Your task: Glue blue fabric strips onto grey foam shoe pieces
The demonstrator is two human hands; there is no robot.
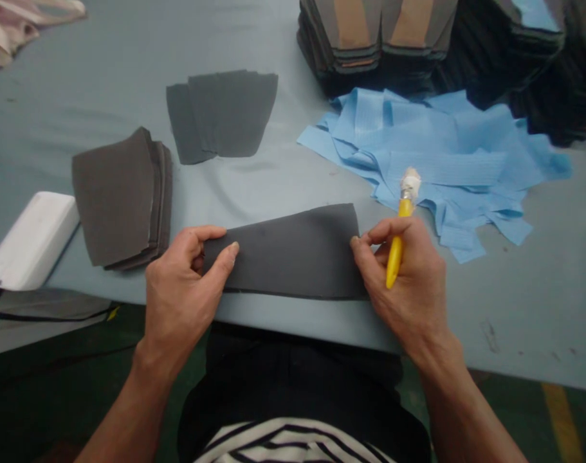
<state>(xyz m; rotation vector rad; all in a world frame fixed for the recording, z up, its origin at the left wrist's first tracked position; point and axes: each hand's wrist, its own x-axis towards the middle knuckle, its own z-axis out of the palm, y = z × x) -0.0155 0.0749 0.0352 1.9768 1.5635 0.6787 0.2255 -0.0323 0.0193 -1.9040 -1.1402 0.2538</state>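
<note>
A dark grey fabric piece (pixel 293 257) stretches between my two hands at the table's front edge. My left hand (pixel 189 276) pinches its narrow left end between thumb and fingers. At the wider right end, my right hand (pixel 403 276) grips the edge with thumb and forefinger. That same hand also holds a yellow-handled brush (pixel 395 257), its whitish tip pointing away from me. Left of my left hand stands a stack of dark brown-grey pieces (pixel 116 199). Beyond the held piece, several grey pieces (pixel 229 116) lie overlapping and flat.
Light blue strips (pixel 432 148) are heaped at the right. Behind them rise tall stacks of dark pieces (pixel 355 38), some with tan patches. A white box-like device (pixel 35 241) lies at the left edge. Crumpled pale cloth (pixel 13 29) sits on the blue-grey table (pixel 128 83), far left.
</note>
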